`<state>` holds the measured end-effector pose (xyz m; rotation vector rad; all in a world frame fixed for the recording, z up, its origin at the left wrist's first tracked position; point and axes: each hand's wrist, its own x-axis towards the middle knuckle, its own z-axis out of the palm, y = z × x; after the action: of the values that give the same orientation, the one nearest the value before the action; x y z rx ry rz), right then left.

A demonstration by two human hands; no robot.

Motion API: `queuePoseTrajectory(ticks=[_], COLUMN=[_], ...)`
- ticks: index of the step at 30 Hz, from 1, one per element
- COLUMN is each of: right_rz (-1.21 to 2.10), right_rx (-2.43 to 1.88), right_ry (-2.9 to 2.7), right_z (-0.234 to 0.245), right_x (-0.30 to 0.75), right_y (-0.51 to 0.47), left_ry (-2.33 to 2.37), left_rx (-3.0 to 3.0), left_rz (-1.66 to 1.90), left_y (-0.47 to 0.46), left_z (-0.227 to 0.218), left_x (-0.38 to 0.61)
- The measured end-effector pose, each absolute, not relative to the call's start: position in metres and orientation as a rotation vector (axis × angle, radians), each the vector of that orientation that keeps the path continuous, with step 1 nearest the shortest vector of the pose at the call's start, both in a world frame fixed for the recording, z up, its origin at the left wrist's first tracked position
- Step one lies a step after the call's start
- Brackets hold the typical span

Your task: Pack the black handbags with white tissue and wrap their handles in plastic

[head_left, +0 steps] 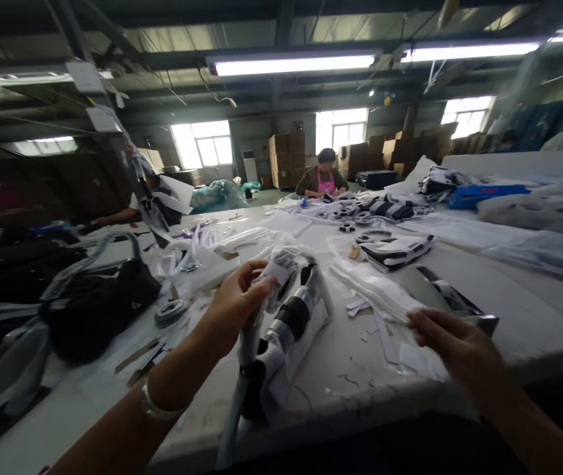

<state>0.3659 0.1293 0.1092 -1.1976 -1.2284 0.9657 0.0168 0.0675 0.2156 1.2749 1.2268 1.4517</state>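
Observation:
My left hand (234, 303) is closed in a pinch on a small white tag (275, 272) at the top of a white and black fabric piece (286, 330) that lies on the white table (533, 310) and hangs over its near edge. My right hand (452, 343) hovers to the right above the table edge, its fingers curled loosely and pointing left toward thin white strips (375, 287); whether it holds anything is unclear. Paper scraps (360, 307) lie between my hands.
A black bag (98, 303) sits at the left. A tape roll (169, 311) lies near it. Folded black and white pieces (395, 249) and a metal tool (452, 300) lie to the right. A person in a pink apron (323, 175) works at the far end. Cardboard boxes (288, 158) stand behind.

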Motion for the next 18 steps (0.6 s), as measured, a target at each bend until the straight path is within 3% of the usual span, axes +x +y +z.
queuePoseTrajectory(ticks=[7, 18], right_rz=[1.313, 1.306], right_rx=[-0.597, -0.747], right_ry=[-1.424, -1.584], right_z=[0.191, 0.201], right_x=[0.222, 0.202], right_y=[0.095, 0.107], left_ry=[1.271, 1.306], left_rx=[1.452, 1.634], left_rz=[1.482, 1.504], left_y=[0.058, 0.05], left_z=[0.217, 0.219], left_x=[0.034, 0.037])
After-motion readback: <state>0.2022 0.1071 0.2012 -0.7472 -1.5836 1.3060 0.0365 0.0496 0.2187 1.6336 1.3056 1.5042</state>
